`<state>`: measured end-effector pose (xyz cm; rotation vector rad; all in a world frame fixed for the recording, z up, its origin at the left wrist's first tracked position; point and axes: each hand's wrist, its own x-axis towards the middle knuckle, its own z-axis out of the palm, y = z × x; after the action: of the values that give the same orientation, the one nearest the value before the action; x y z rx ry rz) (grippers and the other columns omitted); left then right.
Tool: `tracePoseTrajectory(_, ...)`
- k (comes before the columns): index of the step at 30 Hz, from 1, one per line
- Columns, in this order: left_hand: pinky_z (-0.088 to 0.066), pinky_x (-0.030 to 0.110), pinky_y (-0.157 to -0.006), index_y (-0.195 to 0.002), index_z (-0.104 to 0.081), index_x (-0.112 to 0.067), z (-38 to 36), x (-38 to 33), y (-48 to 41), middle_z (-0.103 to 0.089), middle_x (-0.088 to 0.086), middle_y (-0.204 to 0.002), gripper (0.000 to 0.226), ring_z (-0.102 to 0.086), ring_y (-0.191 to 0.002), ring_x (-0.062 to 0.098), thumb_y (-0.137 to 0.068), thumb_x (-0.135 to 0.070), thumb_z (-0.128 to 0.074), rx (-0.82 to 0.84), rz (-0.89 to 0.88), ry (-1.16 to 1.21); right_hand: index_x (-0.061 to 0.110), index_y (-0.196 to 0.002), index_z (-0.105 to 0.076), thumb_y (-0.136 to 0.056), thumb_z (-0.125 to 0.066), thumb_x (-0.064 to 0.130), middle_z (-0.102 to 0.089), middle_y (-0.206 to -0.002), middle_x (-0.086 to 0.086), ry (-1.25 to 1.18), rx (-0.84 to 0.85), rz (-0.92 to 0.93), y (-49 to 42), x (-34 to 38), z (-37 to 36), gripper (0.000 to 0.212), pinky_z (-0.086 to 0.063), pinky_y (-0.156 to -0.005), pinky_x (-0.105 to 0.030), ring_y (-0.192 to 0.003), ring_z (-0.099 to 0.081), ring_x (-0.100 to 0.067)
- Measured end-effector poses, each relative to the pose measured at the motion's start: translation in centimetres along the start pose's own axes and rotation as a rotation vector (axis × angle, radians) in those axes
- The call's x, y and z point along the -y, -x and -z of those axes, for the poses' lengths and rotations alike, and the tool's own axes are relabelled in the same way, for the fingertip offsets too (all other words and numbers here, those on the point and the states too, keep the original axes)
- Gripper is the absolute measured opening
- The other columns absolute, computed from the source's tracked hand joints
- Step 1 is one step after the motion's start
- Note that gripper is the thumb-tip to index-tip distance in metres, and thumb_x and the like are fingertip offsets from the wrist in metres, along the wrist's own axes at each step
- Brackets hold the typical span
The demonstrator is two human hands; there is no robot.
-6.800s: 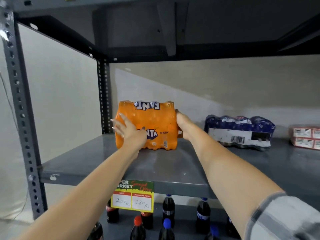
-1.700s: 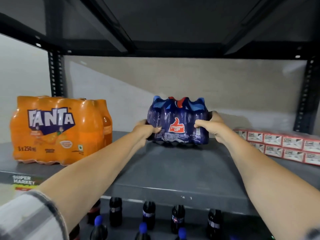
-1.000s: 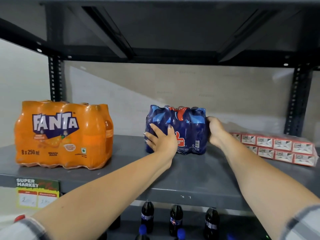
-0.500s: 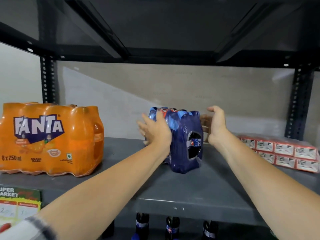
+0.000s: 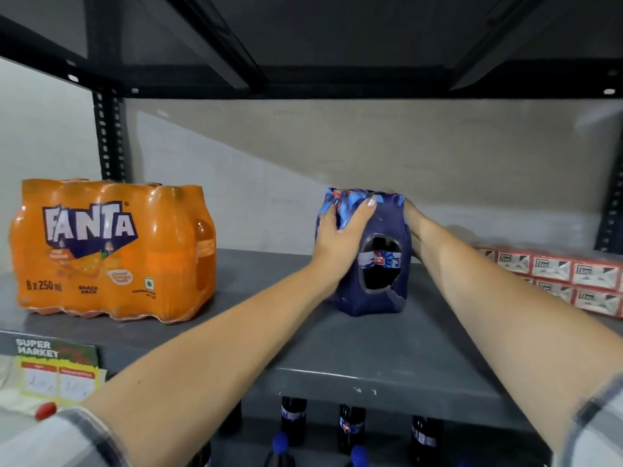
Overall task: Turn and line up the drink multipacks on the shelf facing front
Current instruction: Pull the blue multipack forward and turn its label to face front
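Observation:
A dark blue shrink-wrapped multipack (image 5: 381, 284) stands in the middle of the grey metal shelf (image 5: 354, 352), its narrow end with a torn oval hole turned toward me. My left hand (image 5: 340, 241) grips its left upper side, fingers wrapped over the top. On its right side lies my right hand (image 5: 416, 227), pressed against the wrap and partly hidden behind the pack. An orange Fanta multipack (image 5: 108, 251) stands at the shelf's left with its logo facing front.
Red and white cartons (image 5: 559, 281) lie stacked at the right of the shelf. A price tag (image 5: 57, 372) hangs on the shelf's front edge at left. Dark bottles (image 5: 350, 429) stand on the shelf below. An upper shelf hangs overhead.
The blue pack has been turned from its logo face to its narrow end facing me. Both hands, lifted off half a second ago, now clasp its sides again. The Fanta pack stays put.

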<state>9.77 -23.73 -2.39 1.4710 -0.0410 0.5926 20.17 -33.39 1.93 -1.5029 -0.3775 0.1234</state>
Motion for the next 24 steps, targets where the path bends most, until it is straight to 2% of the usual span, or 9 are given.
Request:
tracePoseTrajectory(3, -0.051, 0.045, -0.101, -0.12, -0.065, -0.011, 2.8, -0.4, -1.6, -0.072, 0.016, -0.117, 0.055, -0.069, -0.106, 0.028, -0.087, -0.054, -0.06, 0.203, -0.013, 0.019, 0.009, -0.091, -0.064, -0.09, -0.051, 0.027, -0.066, -0.071, -0.015, -0.091, -0.038, -0.023, 1.3, 0.2, -1.9, 0.022, -0.053, -0.066, -0.032, -0.06, -0.063, -0.029)
tracePoseTrajectory(5, -0.052, 0.041, -0.1, -0.112, -0.068, -0.015, 4.0, -0.6, -2.5, -0.074, 0.013, -0.111, 0.044, -0.069, -0.1, 0.025, -0.092, -0.052, -0.054, 0.223, 0.001, -0.03, 0.01, -0.096, -0.069, -0.089, -0.048, 0.034, -0.074, -0.085, -0.015, -0.118, -0.092, -0.021, 1.0, -0.5, -1.9, 0.033, -0.055, -0.069, -0.033, -0.072, -0.067, -0.03)
tracePoseTrajectory(7, -0.052, 0.041, -0.099, -0.109, -0.07, -0.02, 4.4, -0.5, -2.5, -0.077, 0.006, -0.107, 0.047, -0.071, -0.101, 0.023, -0.087, -0.059, -0.054, 0.143, -0.035, -0.146, 0.012, -0.106, -0.069, -0.087, -0.045, 0.045, -0.075, -0.1, -0.012, -0.074, -0.153, -0.021, 1.3, -0.6, -1.6, 0.045, -0.055, -0.067, -0.031, -0.08, -0.07, -0.027)
tracePoseTrajectory(11, -0.05, 0.03, -0.086, -0.118, -0.063, -0.023, 2.8, 0.1, -0.4, -0.07, -0.007, -0.107, 0.045, -0.065, -0.099, 0.012, -0.096, -0.056, -0.043, -0.227, -0.254, -0.262, 0.015, -0.093, -0.055, -0.1, -0.035, 0.034, -0.06, -0.085, -0.005, -0.046, -0.208, 0.019, 1.9, 0.4, -0.5, 0.028, -0.044, -0.061, -0.028, -0.068, -0.053, -0.015)
tracePoseTrajectory(14, -0.042, 0.025, -0.067, -0.093, -0.056, -0.019, 1.2, 0.5, 0.3, -0.061, -0.007, -0.086, 0.038, -0.056, -0.076, 0.009, -0.102, -0.049, -0.034, -0.265, -0.256, -0.233, 0.014, -0.115, -0.056, -0.105, -0.029, 0.032, -0.062, -0.098, -0.003, 0.067, -0.146, 0.036, 1.2, -0.4, 0.0, 0.034, -0.036, -0.057, -0.023, -0.072, -0.051, -0.009)
tracePoseTrajectory(16, -0.043, 0.026, -0.064, -0.085, -0.049, -0.019, 1.4, 0.7, 0.2, -0.057, -0.003, -0.082, 0.037, -0.053, -0.073, 0.013, -0.102, -0.048, -0.033, -0.243, -0.294, -0.285, 0.015, -0.109, -0.056, -0.107, -0.024, 0.035, -0.062, -0.096, -0.001, 0.124, -0.147, -0.001, 1.0, -1.0, 0.0, 0.038, -0.035, -0.055, -0.025, -0.072, -0.053, -0.009)
tracePoseTrajectory(19, -0.045, 0.014, -0.068, -0.098, -0.052, -0.019, 3.9, 0.7, -1.1, -0.059, -0.004, -0.086, 0.035, -0.057, -0.077, 0.013, -0.104, -0.046, -0.031, -0.151, -0.295, -0.363, 0.012, -0.126, -0.051, -0.104, -0.025, 0.047, -0.064, -0.115, -0.005, 0.189, -0.152, -0.024, 1.0, -1.1, 0.1, 0.049, -0.04, -0.055, -0.027, -0.078, -0.057, -0.012)
tracePoseTrajectory(22, -0.038, 0.025, -0.083, -0.126, -0.052, -0.019, 6.4, 0.1, -3.0, -0.059, 0.002, -0.108, 0.047, -0.057, -0.095, 0.022, -0.104, -0.049, -0.023, -0.117, -0.16, -0.459, 0.015, -0.141, -0.038, -0.091, -0.039, 0.064, -0.059, -0.132, -0.011, 0.242, -0.219, -0.028, 0.5, -1.3, 0.9, 0.069, -0.056, -0.071, -0.039, -0.1, -0.064, -0.027)
tracePoseTrajectory(24, -0.038, 0.032, -0.092, -0.135, -0.051, -0.017, 7.5, 0.1, -4.4, -0.059, 0.005, -0.121, 0.056, -0.056, -0.111, 0.024, -0.104, -0.052, -0.021, -0.116, -0.049, -0.407, 0.014, -0.137, -0.038, -0.088, -0.045, 0.064, -0.056, -0.132, -0.01, 0.306, -0.304, 0.001, 0.9, -1.6, 1.3, 0.07, -0.055, -0.088, -0.046, -0.11, -0.061, -0.033)
